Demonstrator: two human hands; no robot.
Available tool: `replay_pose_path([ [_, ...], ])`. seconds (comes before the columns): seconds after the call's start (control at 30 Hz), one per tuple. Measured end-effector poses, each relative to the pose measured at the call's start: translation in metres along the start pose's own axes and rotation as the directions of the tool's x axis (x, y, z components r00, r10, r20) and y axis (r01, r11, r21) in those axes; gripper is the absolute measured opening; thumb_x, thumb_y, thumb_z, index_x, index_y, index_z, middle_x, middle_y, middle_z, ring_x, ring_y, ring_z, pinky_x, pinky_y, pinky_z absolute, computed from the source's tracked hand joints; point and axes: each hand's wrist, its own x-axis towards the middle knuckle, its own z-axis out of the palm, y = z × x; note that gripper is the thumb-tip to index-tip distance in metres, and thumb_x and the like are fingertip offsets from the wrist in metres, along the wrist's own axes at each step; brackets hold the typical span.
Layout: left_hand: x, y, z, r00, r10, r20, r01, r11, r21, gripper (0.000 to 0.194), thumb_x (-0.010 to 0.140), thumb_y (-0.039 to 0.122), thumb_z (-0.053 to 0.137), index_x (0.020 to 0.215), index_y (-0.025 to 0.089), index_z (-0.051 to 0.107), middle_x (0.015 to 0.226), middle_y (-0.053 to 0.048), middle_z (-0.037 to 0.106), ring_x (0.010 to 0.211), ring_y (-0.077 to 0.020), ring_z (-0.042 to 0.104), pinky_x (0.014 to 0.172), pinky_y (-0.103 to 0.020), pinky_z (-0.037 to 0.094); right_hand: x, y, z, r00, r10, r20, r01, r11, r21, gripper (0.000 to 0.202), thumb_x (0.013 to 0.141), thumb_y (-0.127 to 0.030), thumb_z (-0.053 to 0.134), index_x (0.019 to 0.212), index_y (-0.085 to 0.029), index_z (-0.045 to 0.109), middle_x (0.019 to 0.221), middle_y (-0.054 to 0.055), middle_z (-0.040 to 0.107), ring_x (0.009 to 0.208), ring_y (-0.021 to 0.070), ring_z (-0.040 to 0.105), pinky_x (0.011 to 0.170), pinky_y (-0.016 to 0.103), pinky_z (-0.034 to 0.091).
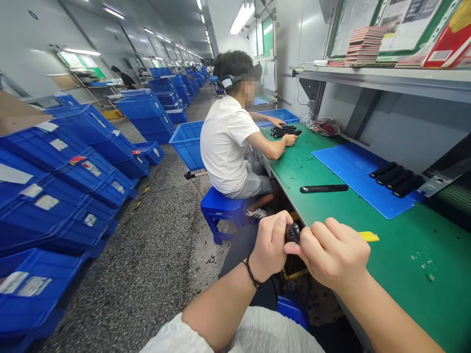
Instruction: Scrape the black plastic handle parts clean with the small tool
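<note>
My left hand (271, 242) is closed around a black rod-shaped piece (293, 232), whose rounded end faces me. Most of that piece is hidden by the fingers. Close against it, my right hand (335, 252) is closed too, its thumb at the black end. A flat yellow handle (369, 237) sticks out behind the right fist; the tool's working end cannot be seen. Both hands are over the near edge of the green table (397, 255). Beyond them, a long black bar (324, 189) lies on the table.
Several black pieces (395, 177) rest on a blue sheet (353, 162) at right. A co-worker (231, 142) on a blue stool (221, 206) handles black bars (281, 131) further along. Blue crates (66, 171) are stacked at left. A shelf (386, 76) overhangs the table.
</note>
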Motion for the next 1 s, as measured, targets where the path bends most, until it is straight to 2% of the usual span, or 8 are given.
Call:
replay_pose_path([
  [0.1, -0.003, 0.003, 0.002, 0.979, -0.079, 0.19, 0.107, 0.984, -0.142, 0.054, 0.108, 0.059, 0.04, 0.079, 0.019, 0.06, 0.075, -0.004, 0.05, 0.07, -0.0184, 0.043, 0.07, -0.032, 0.037, 0.0, 0.004, 0.004, 0.999, 0.036, -0.025, -0.035, 0.998, 0.06, 0.042, 0.103, -0.04, 0.063, 0.068, -0.022, 0.05, 0.06, 0.0, 0.041, 0.062, 0.0164, 0.03, 0.058, 0.036, 0.019],
  [0.17, -0.005, 0.002, 0.001, 0.951, -0.103, 0.293, 0.173, 0.959, -0.223, 0.049, 0.107, 0.06, 0.045, 0.089, 0.018, 0.063, 0.083, -0.006, 0.055, 0.076, -0.0186, 0.047, 0.074, -0.032, 0.042, 0.002, 0.009, 0.004, 0.997, 0.082, -0.015, -0.077, 0.979, 0.188, 0.04, 0.103, -0.029, 0.062, 0.066, -0.022, 0.047, 0.059, -0.001, 0.04, 0.06, 0.0154, 0.03, 0.058, 0.035, 0.02],
  [0.27, -0.007, -0.004, -0.002, 0.934, -0.179, 0.31, 0.287, 0.893, -0.347, 0.048, 0.104, 0.063, 0.051, 0.097, 0.018, 0.064, 0.075, -0.003, 0.052, 0.065, -0.0145, 0.045, 0.063, -0.028, 0.041, 0.006, 0.018, 0.0, 0.987, 0.145, 0.063, -0.158, 0.889, 0.431, 0.03, 0.105, -0.019, 0.056, 0.075, -0.022, 0.052, 0.064, -0.002, 0.044, 0.061, 0.0142, 0.035, 0.059, 0.031, 0.026],
  [0.33, -0.008, -0.009, -0.004, 0.928, -0.214, 0.304, 0.327, 0.86, -0.392, 0.05, 0.102, 0.066, 0.053, 0.098, 0.017, 0.065, 0.068, 0.001, 0.047, 0.056, -0.0116, 0.04, 0.055, -0.026, 0.035, 0.007, 0.023, -0.004, 0.977, 0.168, 0.128, -0.21, 0.838, 0.504, 0.018, 0.106, -0.023, 0.055, 0.088, -0.022, 0.058, 0.071, -0.001, 0.051, 0.065, 0.014, 0.042, 0.061, 0.029, 0.031],
  [0.47, -0.008, -0.01, -0.007, 0.933, -0.177, 0.315, 0.281, 0.903, -0.325, 0.054, 0.104, 0.066, 0.049, 0.091, 0.016, 0.064, 0.063, -0.001, 0.049, 0.053, -0.0122, 0.042, 0.054, -0.027, 0.033, 0.005, 0.027, -0.007, 0.962, 0.188, 0.199, -0.254, 0.881, 0.399, 0.031, 0.105, -0.046, 0.06, 0.087, -0.021, 0.057, 0.072, 0.0, 0.053, 0.066, 0.0151, 0.045, 0.061, 0.031, 0.028],
  [0.63, -0.01, -0.004, -0.008, 0.921, -0.138, 0.365, 0.217, 0.959, -0.184, 0.057, 0.107, 0.064, 0.04, 0.083, 0.017, 0.06, 0.069, -0.004, 0.054, 0.06, -0.0144, 0.045, 0.058, -0.029, 0.034, 0.005, 0.022, -0.005, 0.937, 0.194, 0.291, -0.294, 0.888, 0.354, 0.046, 0.105, -0.059, 0.051, 0.078, -0.022, 0.05, 0.069, 0.0, 0.052, 0.064, 0.0149, 0.043, 0.06, 0.031, 0.023],
  [0.77, -0.012, -0.003, -0.008, 0.929, -0.093, 0.359, 0.153, 0.978, -0.143, 0.058, 0.107, 0.064, 0.04, 0.078, 0.018, 0.058, 0.067, -0.004, 0.053, 0.062, -0.0158, 0.044, 0.061, -0.031, 0.033, 0.008, 0.02, -0.008, 0.944, 0.168, 0.285, -0.262, 0.906, 0.331, 0.048, 0.107, -0.057, 0.05, 0.074, -0.022, 0.045, 0.067, -0.001, 0.048, 0.063, 0.0143, 0.038, 0.058, 0.031, 0.02],
  [1.0, -0.008, 0.003, 0.005, 0.951, -0.142, 0.275, 0.206, 0.953, -0.22, 0.052, 0.107, 0.062, 0.042, 0.081, 0.018, 0.055, 0.073, -0.002, 0.048, 0.066, -0.0154, 0.039, 0.063, -0.029, 0.034, 0.006, 0.017, -0.007, 0.984, 0.101, 0.146, -0.124, 0.98, 0.154, 0.045, 0.108, -0.048, 0.051, 0.072, -0.022, 0.049, 0.067, 0.002, 0.047, 0.066, 0.0182, 0.033, 0.061, 0.034, 0.02],
])
